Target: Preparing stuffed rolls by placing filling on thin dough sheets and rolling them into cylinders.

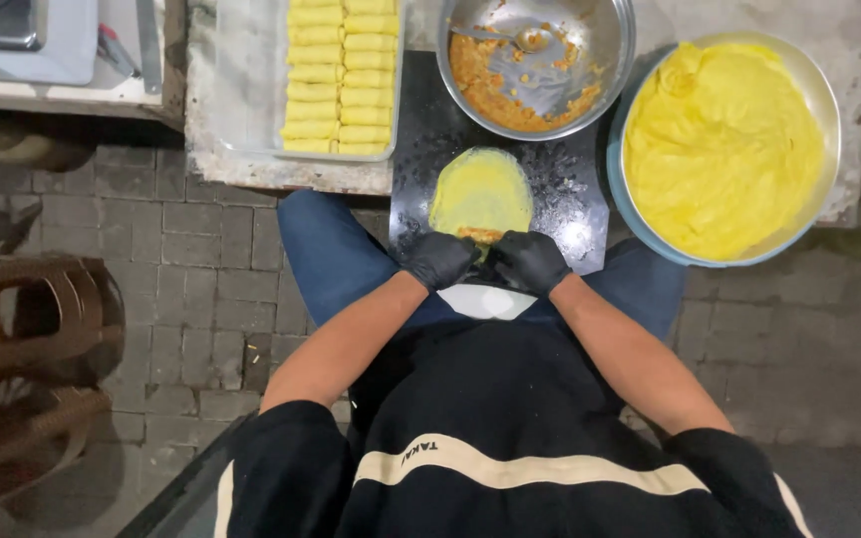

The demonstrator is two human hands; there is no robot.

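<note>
Gloved hands (485,261) pinch thin round yellow wrapper (481,189) on glossy black board (570,214).

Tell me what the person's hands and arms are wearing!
Both hands wear thin black gloves that fit tightly and end at the wrists: the left hand and the right hand. The forearms are bare past the gloves. Higher up, the arms go into black short sleeves of a black top with a cream stripe across it.
</note>
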